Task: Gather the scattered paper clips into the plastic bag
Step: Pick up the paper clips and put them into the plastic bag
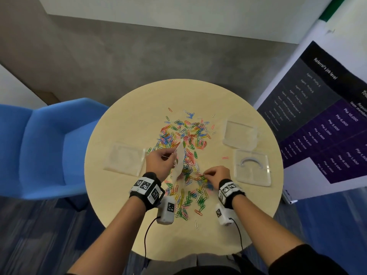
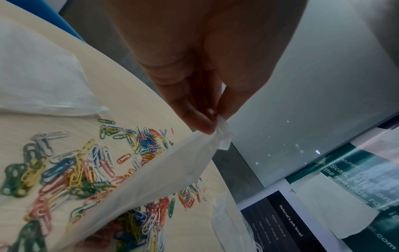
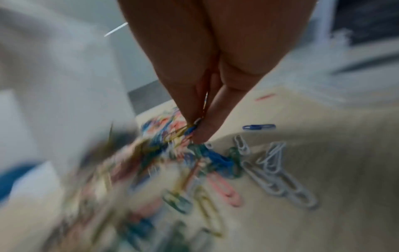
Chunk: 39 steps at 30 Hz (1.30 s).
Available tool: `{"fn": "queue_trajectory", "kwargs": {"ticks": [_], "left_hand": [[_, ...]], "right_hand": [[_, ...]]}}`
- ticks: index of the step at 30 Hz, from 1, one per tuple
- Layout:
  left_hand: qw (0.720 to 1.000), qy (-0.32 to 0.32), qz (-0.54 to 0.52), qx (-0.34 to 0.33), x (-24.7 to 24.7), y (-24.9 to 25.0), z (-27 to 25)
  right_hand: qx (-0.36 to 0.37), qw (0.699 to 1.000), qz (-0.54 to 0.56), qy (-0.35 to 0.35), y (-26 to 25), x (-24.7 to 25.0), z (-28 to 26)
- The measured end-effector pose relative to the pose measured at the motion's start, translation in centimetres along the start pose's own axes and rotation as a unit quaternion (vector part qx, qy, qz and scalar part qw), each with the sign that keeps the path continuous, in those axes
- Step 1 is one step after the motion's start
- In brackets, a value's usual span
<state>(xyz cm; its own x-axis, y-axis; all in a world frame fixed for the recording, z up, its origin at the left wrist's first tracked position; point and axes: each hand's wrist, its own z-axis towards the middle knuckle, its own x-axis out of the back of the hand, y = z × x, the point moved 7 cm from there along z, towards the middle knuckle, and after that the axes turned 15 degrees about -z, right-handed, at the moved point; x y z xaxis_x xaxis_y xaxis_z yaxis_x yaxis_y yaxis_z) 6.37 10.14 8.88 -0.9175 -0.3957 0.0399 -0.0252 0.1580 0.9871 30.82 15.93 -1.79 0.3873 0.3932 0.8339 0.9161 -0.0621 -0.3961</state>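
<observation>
Several coloured paper clips (image 1: 184, 139) lie scattered over the middle of the round beige table (image 1: 123, 225). My left hand (image 1: 160, 161) pinches the top corner of a clear plastic bag (image 1: 179, 161) and holds it up over the pile; the left wrist view shows the pinched corner (image 2: 220, 129) and clips (image 2: 64, 173) beneath the bag (image 2: 164, 179). My right hand (image 1: 215, 175) is down on the near part of the pile, pinching a small bunch of clips (image 3: 185, 131) between thumb and fingers. The right wrist view is blurred.
A second flat plastic bag (image 1: 126, 158) lies left of the pile. At right sit a crumpled clear bag (image 1: 240, 133) and a clear square lid (image 1: 252, 167). A blue chair (image 1: 45, 147) stands left of the table, a printed banner (image 1: 321, 116) to the right.
</observation>
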Motion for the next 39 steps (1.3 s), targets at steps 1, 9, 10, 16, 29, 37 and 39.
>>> {"fn": "queue_trajectory", "kwargs": {"ticks": [1,9,10,16,29,37,39], "left_hand": [[1.0,-0.002,-0.002,0.002,-0.2,-0.1,0.0],[0.999,-0.043,0.017,0.01,-3.7,-0.8,0.0],[0.998,-0.051,0.02,0.008,-4.3,-0.7,-0.1],[0.997,-0.071,0.028,-0.021,-6.3,0.2,-0.7],[0.999,-0.029,0.021,0.015,-2.7,-0.2,0.6],[0.999,-0.01,0.026,0.018,-0.7,-0.3,0.8],[1.0,-0.009,0.019,0.018,-0.6,-0.3,0.9]], "right_hand": [[-0.041,0.994,0.098,-0.023,0.6,0.3,-0.4],[0.004,0.85,0.515,-0.111,-6.5,5.4,-2.6],[0.01,0.867,0.487,-0.099,-7.0,5.7,-2.5],[0.059,0.997,0.035,-0.021,-9.0,7.0,-1.6],[0.066,0.978,0.176,0.093,-5.3,7.1,0.5],[0.2,0.914,-0.337,-0.106,-2.4,-4.2,-0.9],[0.219,0.901,-0.361,-0.101,-2.1,-4.6,-2.7]]}}
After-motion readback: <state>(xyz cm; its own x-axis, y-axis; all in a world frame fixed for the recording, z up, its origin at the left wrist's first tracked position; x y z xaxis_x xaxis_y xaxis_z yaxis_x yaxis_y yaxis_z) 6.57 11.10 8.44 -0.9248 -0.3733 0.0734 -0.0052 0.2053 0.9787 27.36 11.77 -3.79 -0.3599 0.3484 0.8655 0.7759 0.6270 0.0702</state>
